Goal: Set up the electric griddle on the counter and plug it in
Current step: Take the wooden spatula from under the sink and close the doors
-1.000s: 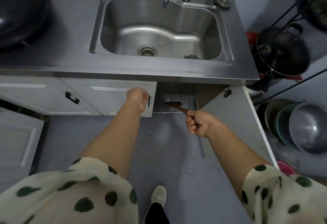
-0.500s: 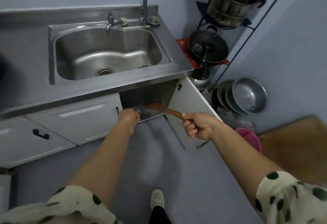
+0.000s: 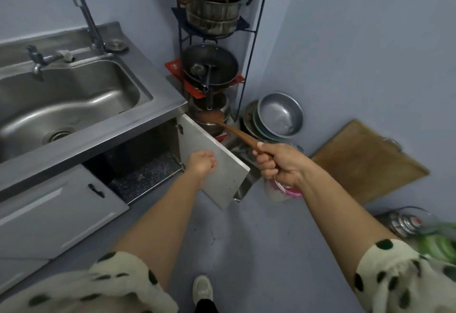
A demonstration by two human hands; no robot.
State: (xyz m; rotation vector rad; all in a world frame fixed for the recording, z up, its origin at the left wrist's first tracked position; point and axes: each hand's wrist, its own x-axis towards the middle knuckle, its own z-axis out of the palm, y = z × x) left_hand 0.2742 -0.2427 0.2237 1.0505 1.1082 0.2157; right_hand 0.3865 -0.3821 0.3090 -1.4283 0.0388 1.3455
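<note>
The sink (image 3: pixel 74 100) and its counter (image 3: pixel 160 112) are brushed stainless steel with a soft sheen. Below the sink, the cabinet door (image 3: pixel 222 181) is matt white and the shelf liner (image 3: pixel 145 177) is speckled. Right of the sink, the wooden spatula (image 3: pixel 233 130) is smooth and dark brown, the basin (image 3: pixel 280 115) is dull metal, and the cutting board (image 3: pixel 365 164) is worn matt wood.

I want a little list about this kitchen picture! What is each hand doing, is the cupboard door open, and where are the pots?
left hand: loosely curled, holds nothing, in front of the cupboard door
right hand: grips the handle of a wooden spatula
cupboard door: swung open, under the sink
pots: stacked on the black rack in the corner
griddle: not in view
</note>
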